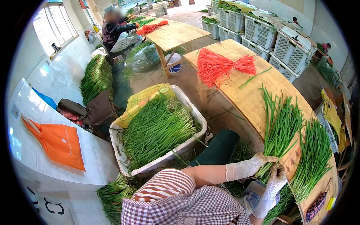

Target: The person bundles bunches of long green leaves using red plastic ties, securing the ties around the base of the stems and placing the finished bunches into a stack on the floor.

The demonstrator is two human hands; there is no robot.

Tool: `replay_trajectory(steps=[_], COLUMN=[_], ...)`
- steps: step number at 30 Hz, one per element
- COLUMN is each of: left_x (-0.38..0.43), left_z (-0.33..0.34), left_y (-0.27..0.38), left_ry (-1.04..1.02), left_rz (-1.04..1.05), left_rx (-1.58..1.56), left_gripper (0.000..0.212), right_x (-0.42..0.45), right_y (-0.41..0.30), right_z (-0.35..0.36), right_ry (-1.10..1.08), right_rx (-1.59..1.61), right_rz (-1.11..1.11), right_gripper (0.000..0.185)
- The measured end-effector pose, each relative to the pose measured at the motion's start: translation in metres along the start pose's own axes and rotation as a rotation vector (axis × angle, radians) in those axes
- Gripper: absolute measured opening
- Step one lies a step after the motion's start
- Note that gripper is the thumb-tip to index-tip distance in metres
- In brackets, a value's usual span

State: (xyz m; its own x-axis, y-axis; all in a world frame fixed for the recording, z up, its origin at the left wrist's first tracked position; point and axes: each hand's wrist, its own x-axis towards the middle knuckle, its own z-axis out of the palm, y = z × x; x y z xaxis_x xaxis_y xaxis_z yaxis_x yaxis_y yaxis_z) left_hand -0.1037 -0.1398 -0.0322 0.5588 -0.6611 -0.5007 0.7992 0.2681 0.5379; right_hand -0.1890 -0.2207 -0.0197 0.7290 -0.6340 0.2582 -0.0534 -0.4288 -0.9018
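My left hand, in a pale patterned glove, grips the lower stems of a bunch of long green chives at the near edge of the wooden table. Close beside it, my right hand, gloved too, is at the same stem ends with its fingers bent; whether it holds any stems is hard to tell. Another pile of chives lies on the table to the right. Farther along the tabletop are a tied bundle of red plastic strips and a loose green leaf.
A white plastic crate full of chives stands left of the table. More chives lie below it. A person sits at another wooden table. Stacked crates stand beyond. A patterned pouch lies at the table's near right end.
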Motion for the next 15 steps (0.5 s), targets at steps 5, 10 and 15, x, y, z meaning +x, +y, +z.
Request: replay_trajectory(steps=[5, 10, 15], left_x=[0.001, 0.007, -0.015], left_z=[0.001, 0.028, -0.001], left_y=[-0.006, -0.008, 0.046], left_ry=[0.054, 0.068, -0.128], left_rz=[0.007, -0.031, 0.123], left_rx=[0.013, 0.004, -0.163], left_gripper=[0.029, 0.022, 0.018], right_x=[-0.006, -0.009, -0.045], right_y=[0.023, 0.026, -0.025], right_z=[0.005, -0.009, -0.015], right_ry=[0.125, 0.316, -0.096], right_rx=[-0.093, -0.448, -0.56], right_rz=[-0.053, -0.117, 0.152], right_gripper=[0.012, 0.012, 0.02])
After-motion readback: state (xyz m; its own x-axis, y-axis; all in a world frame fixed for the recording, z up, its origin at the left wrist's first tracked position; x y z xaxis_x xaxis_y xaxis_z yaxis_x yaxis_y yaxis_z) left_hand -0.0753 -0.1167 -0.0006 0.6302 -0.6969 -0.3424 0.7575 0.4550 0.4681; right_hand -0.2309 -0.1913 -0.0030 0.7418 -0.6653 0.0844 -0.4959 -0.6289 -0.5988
